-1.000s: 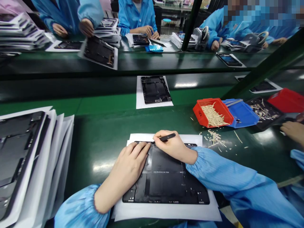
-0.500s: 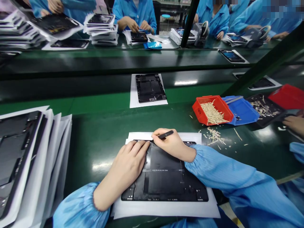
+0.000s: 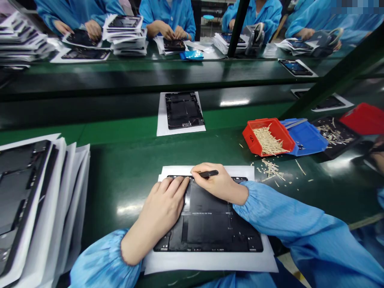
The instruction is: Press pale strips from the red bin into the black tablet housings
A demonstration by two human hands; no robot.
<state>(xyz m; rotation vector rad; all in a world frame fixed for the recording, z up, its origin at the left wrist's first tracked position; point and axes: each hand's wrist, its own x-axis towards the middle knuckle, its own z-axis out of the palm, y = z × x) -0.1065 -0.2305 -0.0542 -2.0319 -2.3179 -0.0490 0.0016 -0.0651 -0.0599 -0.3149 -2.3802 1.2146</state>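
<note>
The right hand [image 3: 220, 186] has its fingers [image 3: 201, 170] pinched around a slim black tool [image 3: 209, 174], its tip at the top edge of a black tablet back panel [image 3: 207, 224], while the left hand [image 3: 162, 206] rests with its fingers [image 3: 177, 185] pressed together along that edge. The panel lies on a white paper sheet [image 3: 210, 262]. Left of the panel stands a stack of similar panels [image 3: 27, 192] (whether those are finished, I can't tell from here); right of it, a red tray [image 3: 249, 140] holds pale wooden sticks [image 3: 267, 141].
</note>
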